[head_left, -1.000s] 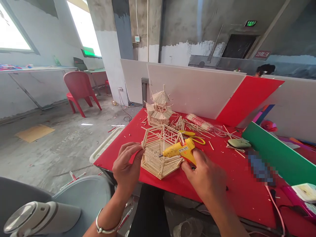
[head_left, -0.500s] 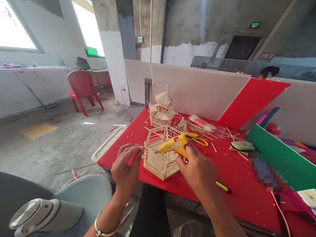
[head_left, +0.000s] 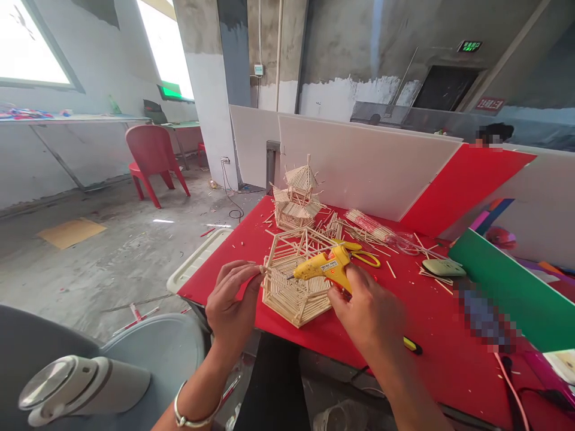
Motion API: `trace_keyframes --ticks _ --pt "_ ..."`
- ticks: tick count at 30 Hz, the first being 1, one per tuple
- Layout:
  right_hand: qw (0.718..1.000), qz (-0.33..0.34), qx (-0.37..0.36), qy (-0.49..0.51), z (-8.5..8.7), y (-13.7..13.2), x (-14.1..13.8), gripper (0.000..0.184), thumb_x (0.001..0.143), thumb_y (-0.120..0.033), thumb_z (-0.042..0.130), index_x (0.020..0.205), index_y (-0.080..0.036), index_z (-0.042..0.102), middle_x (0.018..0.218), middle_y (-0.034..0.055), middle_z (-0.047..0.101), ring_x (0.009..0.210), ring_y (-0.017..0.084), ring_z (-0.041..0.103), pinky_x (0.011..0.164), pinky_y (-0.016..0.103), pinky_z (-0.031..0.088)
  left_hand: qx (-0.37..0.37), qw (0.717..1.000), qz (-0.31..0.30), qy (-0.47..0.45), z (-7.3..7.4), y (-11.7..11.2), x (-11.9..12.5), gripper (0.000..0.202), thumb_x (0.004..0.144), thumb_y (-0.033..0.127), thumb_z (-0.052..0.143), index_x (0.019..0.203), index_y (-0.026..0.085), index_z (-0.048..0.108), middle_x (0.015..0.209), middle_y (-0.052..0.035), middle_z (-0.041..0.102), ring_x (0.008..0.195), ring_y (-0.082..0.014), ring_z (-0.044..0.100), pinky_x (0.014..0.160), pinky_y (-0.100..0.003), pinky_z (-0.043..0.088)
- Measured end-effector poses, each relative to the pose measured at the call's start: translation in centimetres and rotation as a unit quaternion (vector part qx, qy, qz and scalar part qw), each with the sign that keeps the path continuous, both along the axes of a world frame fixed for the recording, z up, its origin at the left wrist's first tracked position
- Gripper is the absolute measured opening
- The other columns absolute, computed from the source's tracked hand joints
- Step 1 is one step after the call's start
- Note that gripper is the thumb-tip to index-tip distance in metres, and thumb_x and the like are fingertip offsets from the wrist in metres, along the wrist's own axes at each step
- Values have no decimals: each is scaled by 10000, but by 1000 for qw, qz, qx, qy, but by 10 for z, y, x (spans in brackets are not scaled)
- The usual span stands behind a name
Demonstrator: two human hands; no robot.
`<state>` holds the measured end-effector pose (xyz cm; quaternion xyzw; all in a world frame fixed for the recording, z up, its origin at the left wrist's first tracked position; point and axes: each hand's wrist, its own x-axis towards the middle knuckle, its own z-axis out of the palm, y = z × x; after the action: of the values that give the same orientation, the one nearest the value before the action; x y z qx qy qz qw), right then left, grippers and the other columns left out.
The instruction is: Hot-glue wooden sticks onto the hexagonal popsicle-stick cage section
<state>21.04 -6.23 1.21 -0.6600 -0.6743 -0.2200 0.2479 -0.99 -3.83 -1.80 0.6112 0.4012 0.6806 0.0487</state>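
Observation:
My left hand [head_left: 231, 302] pinches a small wooden stick [head_left: 263, 270] between thumb and fingertips, at the left rim of a hexagonal stick frame [head_left: 281, 306]. Most of that stick is hidden by the fingers. My right hand [head_left: 369, 305] is wrapped round the grip of a yellow hot glue gun [head_left: 320, 266]. Its nozzle points left over the frame, a short way from my left fingertips. Behind the frame stands a tiered pagoda model [head_left: 297, 206] built of the same pale sticks.
Loose sticks [head_left: 335, 226] and a bagged bundle of sticks [head_left: 369, 225] lie on the red tabletop [head_left: 440, 311]. Yellow-handled scissors [head_left: 369, 258] and a utility knife [head_left: 412, 345] lie at the right. A grey bin [head_left: 166, 341] carrying a white flask [head_left: 112, 383] stands at the lower left.
The glue gun in my right hand has drawn slightly right, away from my left fingertips. My left hand keeps its pinch beside the frame. The whole view has shifted a little.

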Motion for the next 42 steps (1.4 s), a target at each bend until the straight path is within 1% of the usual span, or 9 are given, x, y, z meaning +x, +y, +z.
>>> trace_keyframes --ticks 7,10,15,20,27,32,36,42 --pt "1000 -12 10 -9 2 -8 8 171 826 -223 565 979 -191 637 814 16 707 602 162 608 519 290 269 24 999 3 45 3 0 6 200 846 90 695 950 255 733 854 -22 736 863 -191 654 772 -367 559" --pt "1000 -13 17 -12 1 -11 11 157 834 -229 561 967 -189 634 782 12 690 597 161 608 518 288 267 31 998 2 54 4 -1 7 203 844 82 696 956 248 731 849 -22 732 856 -189 652 763 -360 557" --pt "1000 -8 19 -7 -2 -14 17 184 842 -240 548 995 -185 634 772 8 688 580 160 606 507 284 260 47 996 -2 78 6 -1 11 230 826 36 702 947 230 727 854 -18 733 863 -182 650 756 -341 555" --pt "1000 -7 30 -1 -4 -19 22 191 856 -252 527 1000 -190 637 785 11 701 568 157 598 505 287 255 65 991 -16 117 10 -1 14 279 817 -14 691 968 220 722 860 -22 740 884 -187 640 780 -365 547" --pt "1000 -15 24 -5 -8 -26 29 169 875 -282 519 955 -197 640 739 4 686 534 157 581 495 293 235 82 983 -24 165 11 2 14 303 819 -10 691 1004 229 716 876 -26 753 897 -197 636 801 -390 540" --pt "999 -16 36 -8 -8 -30 35 204 904 -314 490 958 -193 645 734 13 690 541 163 590 502 299 255 83 972 -38 216 11 3 11 307 832 -2 670 1027 233 705 894 -27 764 937 -208 637 855 -420 515" --pt "999 -19 36 -2 -11 -31 39 214 904 -304 494 999 -193 651 755 21 703 553 166 595 515 299 271 93 961 -47 255 14 4 11 316 839 9 654 1053 238 696 925 -27 772 961 -213 641 885 -432 490" --pt "999 -28 25 0 -12 -30 38 206 901 -303 499 986 -194 653 750 23 704 547 166 594 508 302 245 122 933 -57 333 22 9 8 323 871 46 608 1108 249 691 960 -25 782 995 -222 651 944 -462 443"
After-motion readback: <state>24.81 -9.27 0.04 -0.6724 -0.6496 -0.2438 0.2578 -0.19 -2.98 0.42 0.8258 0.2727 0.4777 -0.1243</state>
